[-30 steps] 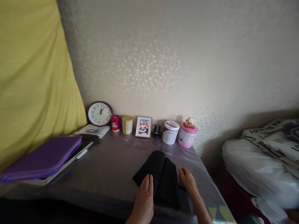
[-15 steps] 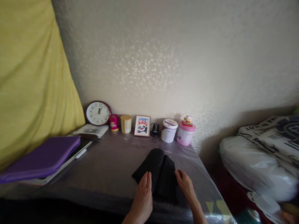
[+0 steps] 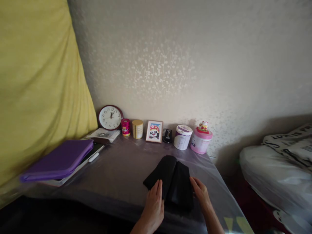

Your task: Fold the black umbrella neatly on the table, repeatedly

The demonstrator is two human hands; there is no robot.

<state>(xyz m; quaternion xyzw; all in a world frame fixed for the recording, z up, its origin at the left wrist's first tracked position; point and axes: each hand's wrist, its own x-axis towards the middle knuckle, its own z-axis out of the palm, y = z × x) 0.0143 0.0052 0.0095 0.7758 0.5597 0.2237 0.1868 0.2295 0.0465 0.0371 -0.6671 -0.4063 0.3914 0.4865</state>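
A black folded cloth (image 3: 181,185), smooth and slightly shiny, lies on the table near its front edge. Its left part is folded over, and a crease runs down the middle. On the lower left part, my left hand (image 3: 153,204) has its fingers straight and close together, with the thumb by the fold's lower corner; it grips the cloth there. My right hand (image 3: 201,191) pinches the cloth's right edge between thumb and fingers. The undersides of both hands are hidden.
Along the wall stand a clock (image 3: 110,117), a pink can (image 3: 125,127), a yellow can (image 3: 137,129), a panda picture frame (image 3: 154,131), a black device (image 3: 167,136), a white-purple tub (image 3: 182,137) and a pink tub (image 3: 201,141) bearing a figurine. A purple folder (image 3: 58,159) lies left.
The view has turned a little to the left, so things sit further right in the picture. Both hands stay at the black cloth, whose folded shape looks nearly the same.
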